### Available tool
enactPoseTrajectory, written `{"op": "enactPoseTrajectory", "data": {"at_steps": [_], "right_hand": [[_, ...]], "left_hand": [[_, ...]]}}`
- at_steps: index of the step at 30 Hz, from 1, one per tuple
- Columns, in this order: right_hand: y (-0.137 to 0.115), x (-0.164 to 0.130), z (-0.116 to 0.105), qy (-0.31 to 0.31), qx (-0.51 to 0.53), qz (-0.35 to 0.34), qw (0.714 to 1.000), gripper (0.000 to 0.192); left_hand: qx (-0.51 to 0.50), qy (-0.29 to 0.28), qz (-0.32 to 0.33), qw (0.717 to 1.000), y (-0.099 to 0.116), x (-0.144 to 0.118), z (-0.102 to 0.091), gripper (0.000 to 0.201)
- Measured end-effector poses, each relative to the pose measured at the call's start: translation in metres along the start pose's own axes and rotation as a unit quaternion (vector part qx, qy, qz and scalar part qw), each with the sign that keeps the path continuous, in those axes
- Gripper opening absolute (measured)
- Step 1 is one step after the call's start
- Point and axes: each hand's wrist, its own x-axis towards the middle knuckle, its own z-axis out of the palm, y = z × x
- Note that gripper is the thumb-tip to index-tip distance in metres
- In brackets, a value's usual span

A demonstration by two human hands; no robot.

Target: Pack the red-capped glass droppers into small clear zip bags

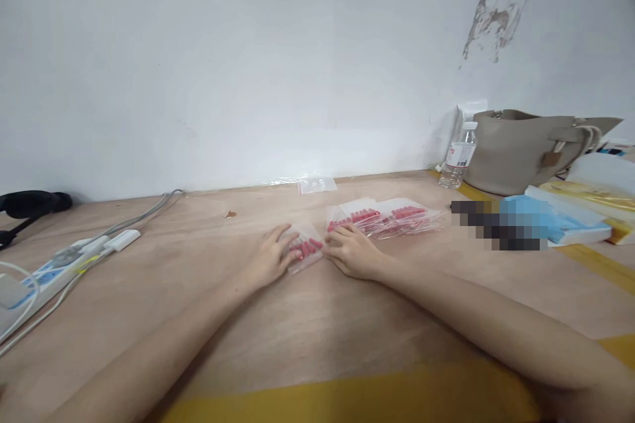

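Observation:
A small clear zip bag with several red capsule-shaped pieces lies on the wooden table. My left hand has its thumb and fingers closed around the bag's left edge. At the bag's right side, my right hand rests low with its fingers bent and slightly apart. Its fingertips come close to both this bag and the overlapping pile of similar bags behind it; whether they press on either is hard to see. Red pieces show in rows through the pile's clear plastic.
Flat clear bags lie by the wall. To the left are a power strip with cables and a black object. On the right stand a water bottle and grey-beige bag, near a blue-and-white packet and yellow tape.

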Motion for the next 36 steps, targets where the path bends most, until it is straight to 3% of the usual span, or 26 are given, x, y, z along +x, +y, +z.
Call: {"op": "enactPoseTrajectory", "data": {"at_steps": [2,5,9,16,24,36], "right_hand": [[0.008,0.011,0.003,-0.008,-0.029,0.015,0.999,0.030],[0.018,0.017,0.008,-0.039,-0.028,0.034,0.998,0.039],[0.024,0.010,0.010,-0.072,-0.021,0.062,0.995,0.036],[0.025,-0.001,0.009,-0.030,-0.028,0.093,0.995,0.030],[0.025,0.008,0.010,-0.060,-0.103,0.052,0.991,0.027],[0.021,0.011,0.027,-0.006,-0.118,0.074,0.990,0.026]], "left_hand": [[-0.004,0.016,-0.017,1.000,-0.008,0.009,0.002,0.045],[-0.019,-0.014,0.000,1.000,-0.012,0.015,0.008,0.047],[-0.037,-0.038,0.026,0.998,-0.009,0.018,0.019,0.046],[-0.058,-0.016,0.027,0.998,-0.003,0.024,0.030,0.042],[-0.081,-0.033,0.022,0.996,-0.004,0.023,0.026,0.040],[-0.109,-0.039,0.004,0.993,-0.006,0.024,0.025,0.039]]}}
